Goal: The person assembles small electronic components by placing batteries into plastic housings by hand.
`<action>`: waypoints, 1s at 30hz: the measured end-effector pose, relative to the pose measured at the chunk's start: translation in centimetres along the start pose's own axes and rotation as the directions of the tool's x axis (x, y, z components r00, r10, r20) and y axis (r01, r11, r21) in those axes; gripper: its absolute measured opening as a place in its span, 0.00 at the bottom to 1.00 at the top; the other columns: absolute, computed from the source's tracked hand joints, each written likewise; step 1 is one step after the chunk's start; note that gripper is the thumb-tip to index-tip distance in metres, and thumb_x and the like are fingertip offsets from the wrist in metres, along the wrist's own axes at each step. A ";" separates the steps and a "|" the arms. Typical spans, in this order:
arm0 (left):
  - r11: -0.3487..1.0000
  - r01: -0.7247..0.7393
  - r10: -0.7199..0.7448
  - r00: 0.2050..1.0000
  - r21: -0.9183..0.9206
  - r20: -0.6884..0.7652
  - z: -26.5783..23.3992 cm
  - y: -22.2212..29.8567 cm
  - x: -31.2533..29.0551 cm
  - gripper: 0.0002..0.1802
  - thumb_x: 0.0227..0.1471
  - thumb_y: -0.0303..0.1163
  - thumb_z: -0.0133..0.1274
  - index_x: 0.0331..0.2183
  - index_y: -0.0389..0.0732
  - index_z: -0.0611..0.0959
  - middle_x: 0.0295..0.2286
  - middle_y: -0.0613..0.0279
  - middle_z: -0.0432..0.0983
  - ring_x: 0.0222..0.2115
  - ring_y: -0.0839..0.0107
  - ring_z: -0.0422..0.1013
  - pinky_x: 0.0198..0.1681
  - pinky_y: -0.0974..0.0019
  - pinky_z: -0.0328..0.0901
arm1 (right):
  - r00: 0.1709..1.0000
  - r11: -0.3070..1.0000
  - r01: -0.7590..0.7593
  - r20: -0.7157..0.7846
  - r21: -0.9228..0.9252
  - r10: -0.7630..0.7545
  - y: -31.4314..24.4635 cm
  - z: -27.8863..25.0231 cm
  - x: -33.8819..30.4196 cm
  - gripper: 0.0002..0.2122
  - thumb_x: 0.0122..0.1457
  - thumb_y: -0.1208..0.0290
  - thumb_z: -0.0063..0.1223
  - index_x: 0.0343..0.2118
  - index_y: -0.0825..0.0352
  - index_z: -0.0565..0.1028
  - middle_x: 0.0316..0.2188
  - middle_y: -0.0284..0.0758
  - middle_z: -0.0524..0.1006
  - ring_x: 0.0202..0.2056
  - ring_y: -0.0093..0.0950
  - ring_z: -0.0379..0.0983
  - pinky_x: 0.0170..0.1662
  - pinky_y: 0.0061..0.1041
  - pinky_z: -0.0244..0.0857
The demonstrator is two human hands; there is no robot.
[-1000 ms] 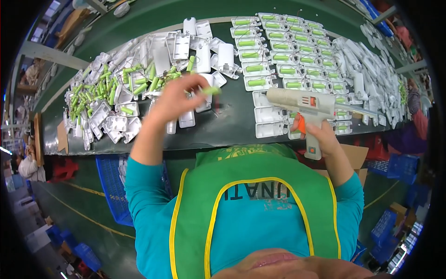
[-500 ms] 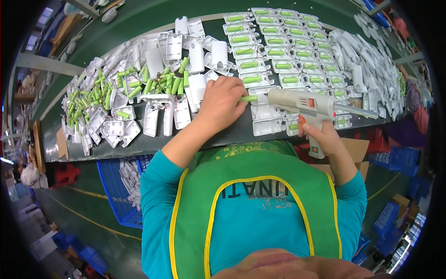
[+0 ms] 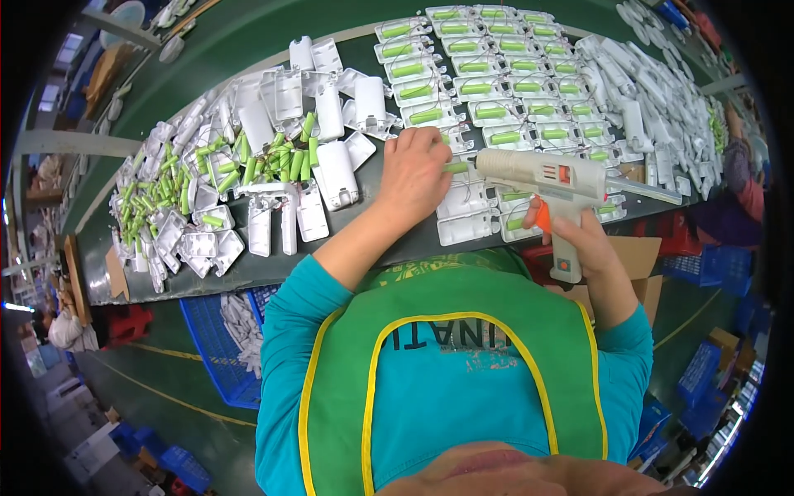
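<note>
My left hand (image 3: 416, 178) is closed, its fingertips at one end of a green battery cell (image 3: 456, 167) in the left column of the housing rows. The fingers hide part of the cell and its housing. In my right hand (image 3: 589, 244) is a white hot glue gun (image 3: 538, 172), its nozzle pointing left, close to that cell. A finger lies on the gun's orange trigger (image 3: 543, 217). A clear glue stick (image 3: 645, 190) sticks out of the gun's back. Just nearer to me lies a white plastic housing (image 3: 467, 230) with no cell visible in it.
Beyond my hands, several rows of white housings with green cells (image 3: 492, 113) and thin wires cover the bench. Loose green cells (image 3: 169, 186) and white covers (image 3: 335, 174) are heaped on the left. More white parts (image 3: 653, 116) pile up on the right. A blue crate (image 3: 207, 347) stands below.
The bench things have shifted slightly left in the view. My left hand has moved a little right, closer to the glue gun's nozzle. The gun stays in my right hand, and more of its trigger shows.
</note>
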State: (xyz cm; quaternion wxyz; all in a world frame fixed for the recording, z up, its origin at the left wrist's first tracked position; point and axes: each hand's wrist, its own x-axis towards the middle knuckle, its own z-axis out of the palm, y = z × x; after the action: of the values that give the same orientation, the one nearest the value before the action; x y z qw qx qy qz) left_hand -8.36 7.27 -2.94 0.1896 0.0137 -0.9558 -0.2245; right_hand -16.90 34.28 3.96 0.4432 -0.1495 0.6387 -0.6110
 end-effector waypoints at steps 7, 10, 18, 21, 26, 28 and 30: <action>1.000 0.005 -0.005 1.000 -0.015 -0.006 0.5 -0.1 0.1 0.11 0.34 0.28 0.62 0.25 0.45 0.77 0.39 0.64 0.70 0.42 0.60 0.64 0.42 0.57 0.56 | 1.000 0.997 0.025 0.019 -0.079 -0.024 -0.2 0.5 0.2 0.26 0.56 0.63 0.52 0.55 0.71 0.62 0.39 0.37 0.75 0.41 0.23 0.71 0.36 0.19 0.64; 1.000 -0.003 0.003 1.000 -0.005 -0.021 0.6 -0.2 0.1 0.09 0.34 0.28 0.61 0.24 0.45 0.78 0.38 0.65 0.70 0.42 0.61 0.64 0.41 0.57 0.56 | 0.999 0.995 0.036 0.032 -0.092 -0.033 -0.1 0.5 0.6 0.25 0.57 0.65 0.50 0.55 0.71 0.62 0.39 0.38 0.75 0.41 0.24 0.71 0.37 0.19 0.65; 1.000 -0.023 0.024 0.999 0.011 -0.044 0.6 -0.4 0.1 0.07 0.35 0.29 0.61 0.21 0.45 0.78 0.37 0.66 0.71 0.42 0.63 0.65 0.41 0.58 0.56 | 0.998 0.998 0.033 -0.045 -0.047 -0.035 0.1 1.0 0.1 0.19 0.58 0.66 0.53 0.48 0.72 0.67 0.34 0.36 0.74 0.37 0.26 0.70 0.43 0.27 0.65; 1.000 -0.024 0.024 0.999 0.010 -0.042 0.6 -0.4 0.1 0.06 0.36 0.29 0.60 0.21 0.45 0.79 0.37 0.67 0.71 0.42 0.63 0.65 0.41 0.58 0.56 | 0.998 0.999 0.027 -0.047 -0.045 -0.029 0.0 0.8 -0.4 0.18 0.58 0.66 0.53 0.47 0.72 0.68 0.33 0.36 0.74 0.36 0.26 0.70 0.42 0.27 0.66; 1.000 -0.002 0.002 1.000 0.006 -0.006 0.3 -0.7 0.2 0.06 0.36 0.31 0.62 0.23 0.46 0.81 0.36 0.67 0.72 0.43 0.63 0.65 0.42 0.57 0.57 | 1.000 0.995 0.028 -0.007 -0.100 -0.029 0.5 0.5 -0.9 0.19 0.57 0.67 0.54 0.47 0.72 0.67 0.33 0.36 0.74 0.35 0.25 0.70 0.40 0.26 0.66; 1.000 0.006 -0.006 1.000 -0.019 0.005 0.1 -0.8 -0.1 0.07 0.36 0.32 0.62 0.24 0.46 0.81 0.37 0.67 0.72 0.43 0.62 0.65 0.43 0.57 0.57 | 0.999 0.994 0.036 0.002 -0.098 -0.036 0.4 0.5 -1.0 0.20 0.56 0.65 0.54 0.48 0.72 0.67 0.34 0.36 0.74 0.36 0.25 0.71 0.39 0.24 0.66; 0.999 0.014 -0.014 1.000 -0.043 0.017 -0.5 -0.8 -0.2 0.08 0.37 0.33 0.63 0.24 0.46 0.81 0.38 0.66 0.71 0.43 0.61 0.65 0.44 0.56 0.57 | 0.999 0.994 0.045 0.011 -0.096 -0.044 0.2 0.4 -0.9 0.21 0.56 0.64 0.54 0.49 0.71 0.67 0.35 0.36 0.74 0.37 0.25 0.71 0.38 0.23 0.66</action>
State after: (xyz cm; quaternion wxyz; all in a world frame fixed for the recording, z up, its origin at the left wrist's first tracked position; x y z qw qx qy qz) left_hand -8.02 6.36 -2.94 0.1805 0.0145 -0.9521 -0.2463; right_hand -16.05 34.75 4.19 0.4245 -0.1876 0.6617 -0.5888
